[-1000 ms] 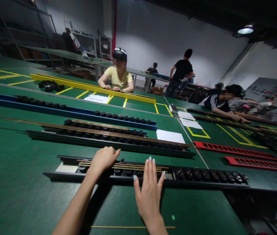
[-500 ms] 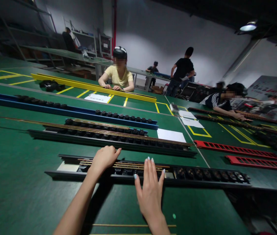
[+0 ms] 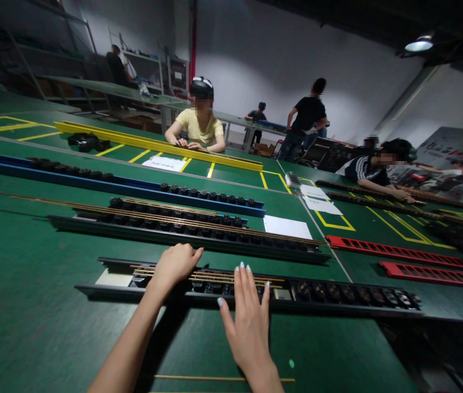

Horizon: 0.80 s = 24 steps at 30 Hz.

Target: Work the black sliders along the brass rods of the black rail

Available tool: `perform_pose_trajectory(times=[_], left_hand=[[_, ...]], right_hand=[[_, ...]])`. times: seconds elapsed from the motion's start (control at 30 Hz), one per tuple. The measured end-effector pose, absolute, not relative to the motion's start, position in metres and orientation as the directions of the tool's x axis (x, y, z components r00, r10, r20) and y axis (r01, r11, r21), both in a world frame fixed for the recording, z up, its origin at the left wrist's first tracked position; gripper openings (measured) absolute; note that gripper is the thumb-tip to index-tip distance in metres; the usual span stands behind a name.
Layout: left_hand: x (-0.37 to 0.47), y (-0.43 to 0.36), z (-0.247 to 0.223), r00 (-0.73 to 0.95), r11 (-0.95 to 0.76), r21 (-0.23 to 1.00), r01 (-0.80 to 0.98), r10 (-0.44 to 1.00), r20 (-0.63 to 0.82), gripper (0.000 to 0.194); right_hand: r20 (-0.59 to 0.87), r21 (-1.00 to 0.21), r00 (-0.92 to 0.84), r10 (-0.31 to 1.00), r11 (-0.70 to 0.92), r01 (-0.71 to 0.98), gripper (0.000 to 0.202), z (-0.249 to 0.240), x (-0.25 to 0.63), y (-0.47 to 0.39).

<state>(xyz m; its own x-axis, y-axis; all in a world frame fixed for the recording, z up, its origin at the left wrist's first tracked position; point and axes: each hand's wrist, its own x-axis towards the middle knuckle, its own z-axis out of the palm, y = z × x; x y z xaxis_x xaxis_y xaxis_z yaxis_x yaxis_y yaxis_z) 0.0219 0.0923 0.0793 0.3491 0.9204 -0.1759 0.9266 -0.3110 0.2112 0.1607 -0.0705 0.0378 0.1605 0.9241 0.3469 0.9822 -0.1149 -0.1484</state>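
Note:
A black channel rail (image 3: pixel 337 308) lies across the green table in front of me, with black parts (image 3: pixel 329 292) in its right half. Thin brass-coloured rods (image 3: pixel 218 278) rest lengthwise over its middle. My left hand (image 3: pixel 177 265) lies over the rail's left part, fingers curled down; what they grip, if anything, is hidden. My right hand (image 3: pixel 247 316) is spread flat, its fingertips over the rods and its palm at the rail's near edge.
Behind it lie another black rail (image 3: pixel 190 244) with long rods, a blue rail (image 3: pixel 133 191), a yellow rail (image 3: pixel 153 146) and red slotted strips (image 3: pixel 439 273). A white sheet (image 3: pixel 287 227) lies at centre right. Several people are beyond. Another rod (image 3: pixel 198 377) lies near me.
My right hand has slid slightly left along the rail, still spread. My left hand has stayed in nearly the same place.

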Motion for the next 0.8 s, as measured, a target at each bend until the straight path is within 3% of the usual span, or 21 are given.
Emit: perform_pose_trajectory(times=[0.17, 0.8], left_hand=[[0.0217, 0.0924, 0.0800, 0.347, -0.309, 0.211, 0.928, 0.921, -0.177, 0.065], [0.0217, 0.0898, 0.0818, 0.345, -0.315, 0.194, 0.929, 0.926, -0.151, 0.065]], right_hand=[[0.342, -0.105, 0.050, 0.938, -0.015, 0.994, 0.062, 0.0416, 0.1592, -0.0717], [0.356, -0.068, -0.102, 0.929, 0.134, 0.989, 0.071, 0.0359, 0.1506, -0.0716]])
